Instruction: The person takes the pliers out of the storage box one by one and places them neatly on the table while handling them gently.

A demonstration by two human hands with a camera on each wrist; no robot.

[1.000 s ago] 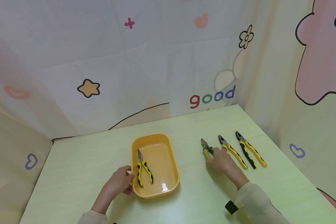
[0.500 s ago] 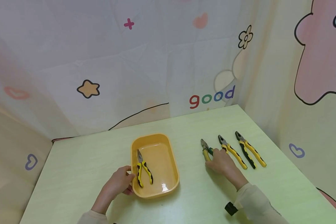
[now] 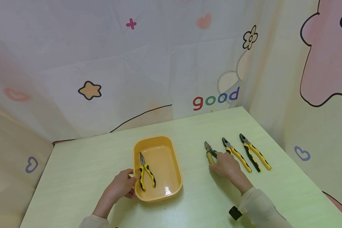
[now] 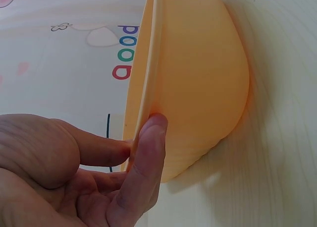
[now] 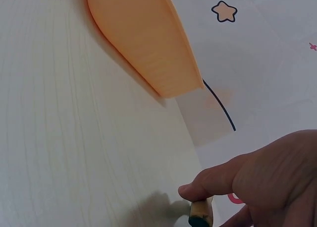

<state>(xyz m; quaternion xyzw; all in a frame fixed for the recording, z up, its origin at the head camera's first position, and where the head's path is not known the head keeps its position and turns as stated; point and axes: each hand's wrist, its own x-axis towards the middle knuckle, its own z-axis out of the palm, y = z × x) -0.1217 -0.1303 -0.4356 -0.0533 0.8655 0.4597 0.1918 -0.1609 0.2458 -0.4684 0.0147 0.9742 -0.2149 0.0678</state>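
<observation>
A yellow-orange plastic tray (image 3: 166, 164) with rounded corners stands on the table. My left hand (image 3: 120, 184) pinches its left rim; in the left wrist view the thumb lies inside and the fingers (image 4: 148, 152) press the outer wall. Inside the tray lie long-nose pliers (image 3: 143, 164) with yellow and black handles. My right hand (image 3: 225, 165) grips the handles of worn pliers (image 3: 209, 152) with green handles, their metal head pointing to the back. The right wrist view shows the thumb on a handle end (image 5: 200, 214); the other fingers are mostly hidden.
Right of my right hand lie combination pliers (image 3: 236, 153) with yellow and black handles, then another similar pair of pliers (image 3: 255, 152) near the table's right side. A printed curtain (image 3: 148, 72) borders the table (image 3: 79, 167) at the back and sides.
</observation>
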